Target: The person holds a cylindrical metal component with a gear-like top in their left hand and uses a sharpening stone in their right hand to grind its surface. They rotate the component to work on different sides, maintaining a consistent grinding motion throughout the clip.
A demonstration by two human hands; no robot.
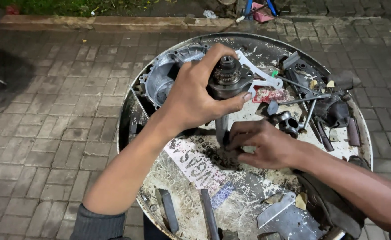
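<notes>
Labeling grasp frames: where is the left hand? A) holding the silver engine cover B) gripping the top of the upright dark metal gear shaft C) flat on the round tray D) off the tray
B: the left hand wraps the geared top of the upright dark metal gear shaft, while the right hand grips its lower end.

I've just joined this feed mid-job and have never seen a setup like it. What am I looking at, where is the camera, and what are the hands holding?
There is one view, from a camera on the person's head looking down. No machine: two bare hands work over a round, paint-worn metal tray set on brick paving. The left hand grips the top of a greasy gear shaft standing upright; the right hand holds its lower end near the tray. A pale metal bracket sticks out beside the gears. A grey engine cover, rods, metal strips and small parts lie around.
</notes>
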